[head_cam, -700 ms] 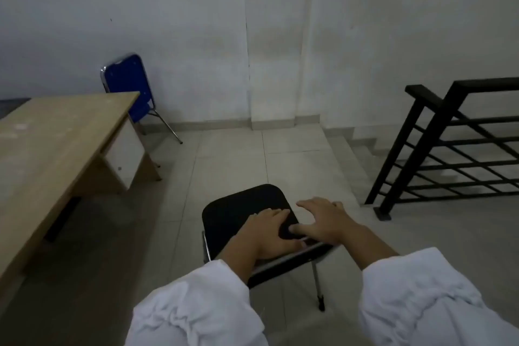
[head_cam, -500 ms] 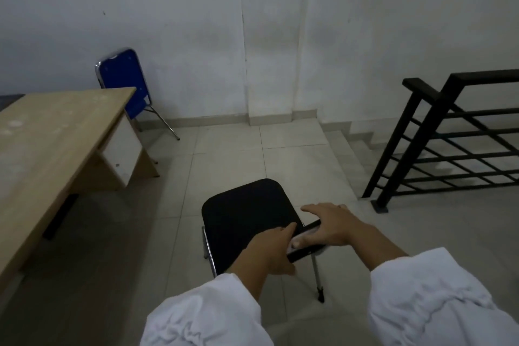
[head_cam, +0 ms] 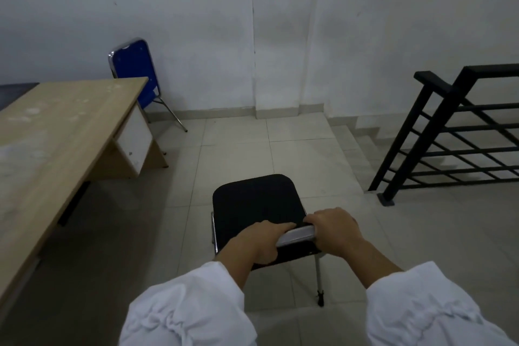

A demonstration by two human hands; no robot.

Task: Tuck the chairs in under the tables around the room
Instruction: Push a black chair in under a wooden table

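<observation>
A black padded chair (head_cam: 254,199) with a chrome frame stands on the tiled floor just in front of me, its seat pointing away. My left hand (head_cam: 259,241) and my right hand (head_cam: 335,229) both grip the top rail of its backrest, side by side. A long wooden table (head_cam: 50,143) runs along the left, about a chair's width away from the black chair. A blue chair (head_cam: 134,70) stands beyond the table's far end, against the white wall.
A black metal railing (head_cam: 452,132) guards a stairwell at the right, with steps going down beside it. Pale floor tiles lie between the table and the railing. White sleeves cover both my forearms.
Both hands shifted from lying flat on the chair's back to curling tightly around its top rail. The view has tilted down a little and the chair sits slightly further right.
</observation>
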